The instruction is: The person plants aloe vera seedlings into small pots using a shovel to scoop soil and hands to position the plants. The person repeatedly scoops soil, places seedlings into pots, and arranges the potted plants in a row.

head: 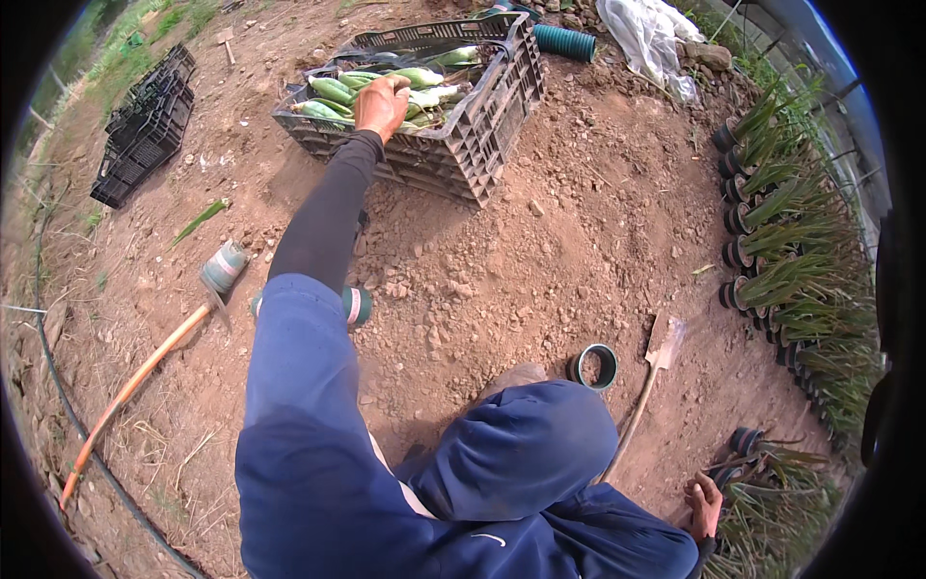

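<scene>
My left hand [381,108] reaches over the near side of a black plastic crate [481,137]. Its fingers are bent among thick green plant shoots with pale bases [333,90]; whether they grip one is hidden. At the lower right, my right hand [703,499] hangs with loosely bent fingers, nothing visible in it. Beside it are dark pots [745,440] with long, narrow leaves. My blue-clad knee [521,449] is bent in front of me. Just beyond it sits a dark green plastic ring or pot [612,365] with soil showing inside.
A shovel [664,344] lies right of my knee. Rows of potted plants [788,239] line the right. Leftward are an orange-handled hoe [137,383], a banded roll or pot [226,265], a black hose [54,362] and black crates [148,137]. My arm partly covers a green cylinder [358,305].
</scene>
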Demonstrator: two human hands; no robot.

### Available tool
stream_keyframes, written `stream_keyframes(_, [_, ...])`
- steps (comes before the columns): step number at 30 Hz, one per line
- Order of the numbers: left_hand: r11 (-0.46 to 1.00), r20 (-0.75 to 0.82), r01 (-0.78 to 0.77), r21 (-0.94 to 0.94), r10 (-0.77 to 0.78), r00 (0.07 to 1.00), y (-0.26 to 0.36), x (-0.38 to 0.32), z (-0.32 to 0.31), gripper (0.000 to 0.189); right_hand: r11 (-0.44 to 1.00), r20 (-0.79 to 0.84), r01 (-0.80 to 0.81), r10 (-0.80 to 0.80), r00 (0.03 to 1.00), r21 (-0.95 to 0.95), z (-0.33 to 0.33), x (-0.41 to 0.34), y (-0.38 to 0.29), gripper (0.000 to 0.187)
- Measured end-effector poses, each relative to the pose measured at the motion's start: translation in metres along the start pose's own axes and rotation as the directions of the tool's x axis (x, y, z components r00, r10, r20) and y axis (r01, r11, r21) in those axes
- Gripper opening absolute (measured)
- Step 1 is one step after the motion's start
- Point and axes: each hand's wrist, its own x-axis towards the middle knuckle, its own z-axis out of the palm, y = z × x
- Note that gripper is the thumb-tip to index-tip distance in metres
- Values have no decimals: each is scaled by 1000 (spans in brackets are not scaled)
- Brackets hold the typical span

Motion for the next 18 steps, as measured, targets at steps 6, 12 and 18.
stream_keyframes(6, [981, 375, -87, 174, 15, 927, -17, 64, 35, 47, 982, 29, 88, -85, 996, -169, 1, -21, -85, 34])
stream_keyframes(12, [863, 501, -274, 424, 28, 865, -31, 89, 79, 55, 971, 170, -202, 222, 960, -128, 25, -35, -83, 54])
stream_keyframes(18, [740, 344, -253, 623, 31, 938, -11, 80, 71, 35, 979, 179, -113, 144, 973, -171, 19, -26, -75, 51])
